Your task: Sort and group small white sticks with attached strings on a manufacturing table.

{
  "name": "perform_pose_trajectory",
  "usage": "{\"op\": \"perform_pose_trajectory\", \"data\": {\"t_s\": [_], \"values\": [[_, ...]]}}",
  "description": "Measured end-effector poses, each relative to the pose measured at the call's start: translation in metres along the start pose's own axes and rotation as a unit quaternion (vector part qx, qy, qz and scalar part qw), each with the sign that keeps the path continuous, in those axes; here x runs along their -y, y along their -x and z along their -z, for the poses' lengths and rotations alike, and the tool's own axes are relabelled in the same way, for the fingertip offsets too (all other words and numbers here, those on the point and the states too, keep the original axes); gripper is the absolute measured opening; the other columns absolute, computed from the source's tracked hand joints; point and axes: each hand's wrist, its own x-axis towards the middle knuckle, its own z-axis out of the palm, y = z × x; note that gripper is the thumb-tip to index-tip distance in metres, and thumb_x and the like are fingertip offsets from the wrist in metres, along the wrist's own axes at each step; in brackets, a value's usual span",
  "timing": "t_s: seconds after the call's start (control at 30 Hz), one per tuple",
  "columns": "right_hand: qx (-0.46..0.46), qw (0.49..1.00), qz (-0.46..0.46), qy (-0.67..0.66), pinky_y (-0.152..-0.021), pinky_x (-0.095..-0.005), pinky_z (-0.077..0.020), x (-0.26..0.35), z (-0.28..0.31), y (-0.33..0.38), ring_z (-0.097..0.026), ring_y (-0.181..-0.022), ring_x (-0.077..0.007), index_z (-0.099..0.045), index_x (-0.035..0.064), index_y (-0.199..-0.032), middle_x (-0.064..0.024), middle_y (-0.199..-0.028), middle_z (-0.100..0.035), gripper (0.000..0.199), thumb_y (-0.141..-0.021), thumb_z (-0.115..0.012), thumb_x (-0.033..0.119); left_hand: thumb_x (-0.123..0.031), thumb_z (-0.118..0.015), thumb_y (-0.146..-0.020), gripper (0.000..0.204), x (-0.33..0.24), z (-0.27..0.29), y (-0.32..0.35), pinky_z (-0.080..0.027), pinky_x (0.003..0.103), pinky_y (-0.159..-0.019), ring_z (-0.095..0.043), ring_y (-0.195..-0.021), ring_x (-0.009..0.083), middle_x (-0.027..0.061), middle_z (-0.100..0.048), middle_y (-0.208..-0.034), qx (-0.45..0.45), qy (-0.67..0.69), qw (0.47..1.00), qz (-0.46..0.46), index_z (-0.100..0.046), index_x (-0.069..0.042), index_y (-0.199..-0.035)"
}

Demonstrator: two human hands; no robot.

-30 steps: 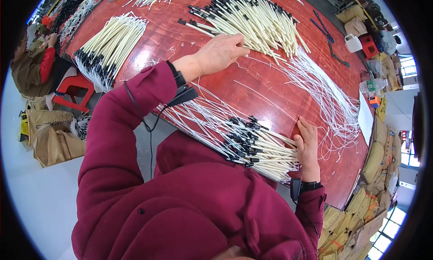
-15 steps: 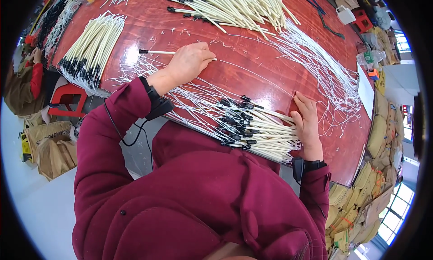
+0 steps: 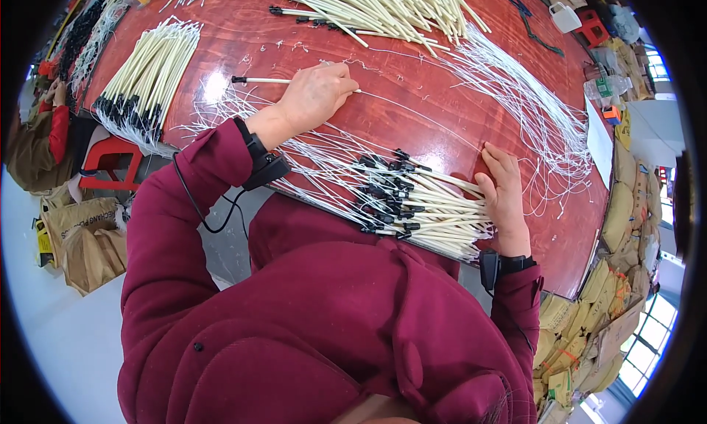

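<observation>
My left hand (image 3: 317, 96) is closed on a thin cream rod (image 3: 266, 80) with a black end piece. The black end sticks out to the left; the other end shows just past my fingertips. From there a thin white string (image 3: 420, 113) runs across the table to the fingertips of my right hand (image 3: 504, 192). That hand rests with its fingers stretched and the thumb apart; whether the string lies under or between the fingers is hidden. Close to my body, left of my right hand, lies a bundle of similar cream rods (image 3: 449, 214), black ends and white strings to the left.
A big pile of rods (image 3: 383, 12) lies at the far side, its white strings (image 3: 530, 100) trailing right. Another bundle (image 3: 151, 74) sits at the left of the red table (image 3: 258, 26). Red stools (image 3: 110, 163), stacked sacks (image 3: 589, 306) and another person (image 3: 40, 144) surround it.
My left hand has shifted slightly to the right with the rod. The right hand keeps nearly the same place and pose.
</observation>
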Motion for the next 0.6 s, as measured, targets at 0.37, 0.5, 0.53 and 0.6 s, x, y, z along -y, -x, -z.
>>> {"op": "perform_pose_trajectory", "data": {"t_s": [0.37,0.5,0.53,0.6], "values": [[0.043,0.993,0.066,0.083,-0.11,-0.0436,-0.0376,0.021,-0.013,-0.028,-0.049,-0.128,-0.0373,-0.054,-0.0047,-0.138,-0.0192,-0.146,-0.051,0.057,-0.095,-0.061,0.032,-0.013,-0.063,-0.078,0.012,-0.107,-0.089,-0.096,-0.057,0.045,-0.068,-0.069,-0.083,0.0312,0.0117,-0.066,-0.08,0.016,0.033,0.98,-0.193,-0.068,-0.007,-0.069],[-0.018,0.997,0.066,0.031,-0.112,-0.0454,-0.0351,0.006,-0.015,-0.025,-0.046,-0.13,-0.0404,-0.049,-0.0046,-0.143,-0.0198,-0.147,-0.049,0.064,-0.092,-0.066,0.031,-0.014,-0.065,-0.079,0.01,-0.124,-0.078,-0.101,-0.056,0.044,-0.07,-0.069,-0.086,0.0307,0.0116,-0.067,-0.086,0.12,0.028,0.975,-0.185,-0.071,-0.006,-0.079],[-0.046,0.996,0.061,0.042,-0.111,-0.0452,-0.0357,-0.005,-0.012,-0.024,-0.047,-0.129,-0.0403,-0.049,-0.004,-0.142,-0.0197,-0.146,-0.05,0.063,-0.091,-0.067,0.03,-0.017,-0.067,-0.079,0.014,-0.119,-0.071,-0.096,-0.054,0.044,-0.072,-0.068,-0.09,0.0301,0.0113,-0.067,-0.091,0.089,0.0,0.981,-0.175,-0.07,-0.005,-0.087],[-0.099,0.992,0.042,0.066,-0.109,-0.045,-0.037,-0.022,-0.006,-0.019,-0.049,-0.126,-0.04,-0.05,-0.0029,-0.142,-0.0197,-0.143,-0.052,0.063,-0.09,-0.069,0.028,-0.023,-0.071,-0.079,0.027,-0.1,-0.041,-0.086,-0.051,0.044,-0.077,-0.065,-0.099,0.0289,0.0103,-0.065,-0.1,0.031,-0.045,0.987,-0.149,-0.067,-0.005,-0.1]]}}
